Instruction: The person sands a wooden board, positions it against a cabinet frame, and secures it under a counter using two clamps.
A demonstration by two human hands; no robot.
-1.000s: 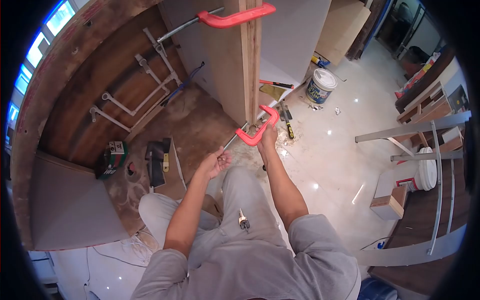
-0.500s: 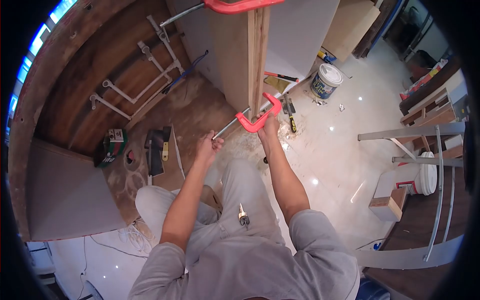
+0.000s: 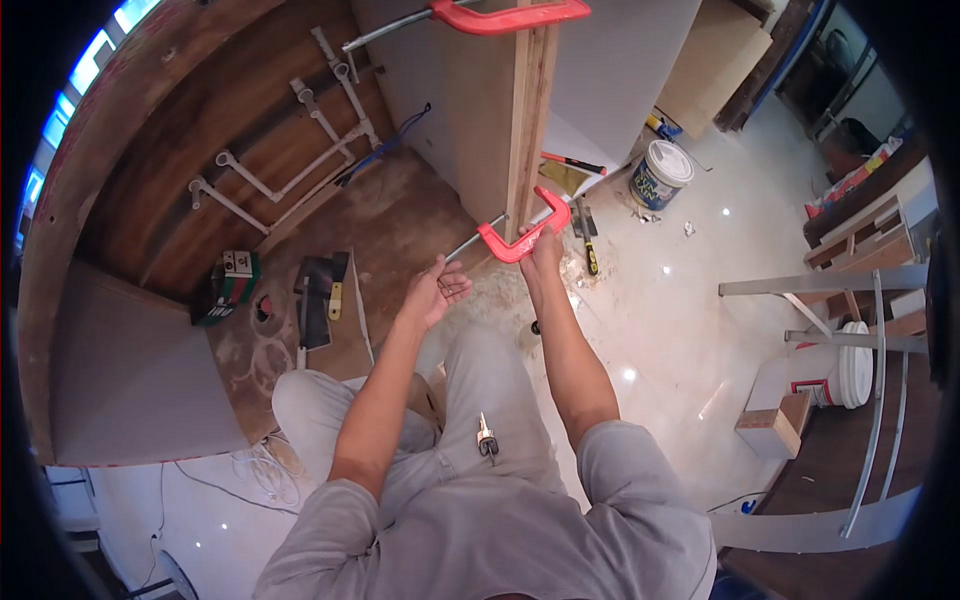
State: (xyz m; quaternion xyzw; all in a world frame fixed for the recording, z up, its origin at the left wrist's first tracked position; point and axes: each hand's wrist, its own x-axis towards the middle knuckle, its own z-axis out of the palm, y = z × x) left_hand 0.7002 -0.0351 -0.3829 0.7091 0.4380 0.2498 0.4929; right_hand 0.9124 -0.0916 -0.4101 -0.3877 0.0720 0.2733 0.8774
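Beside the panel (image 3: pixel 478 120), the right hand (image 3: pixel 543 254) is clasping the lower clamp (image 3: pixel 506 250), ideally squarely, the left hand (image 3: pixel 434 296), fingers half-open, touching its screw (image 3: pixel 464 245).

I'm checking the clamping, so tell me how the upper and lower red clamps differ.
No hand shows on the upper clamp, while the right hand holds the lower clamp, with the left hand at or near the outer end of its rod. The upper clamp also looks larger in the picture than the lower clamp. Both are red with silvery rods, and both sit at the same wooden panel.
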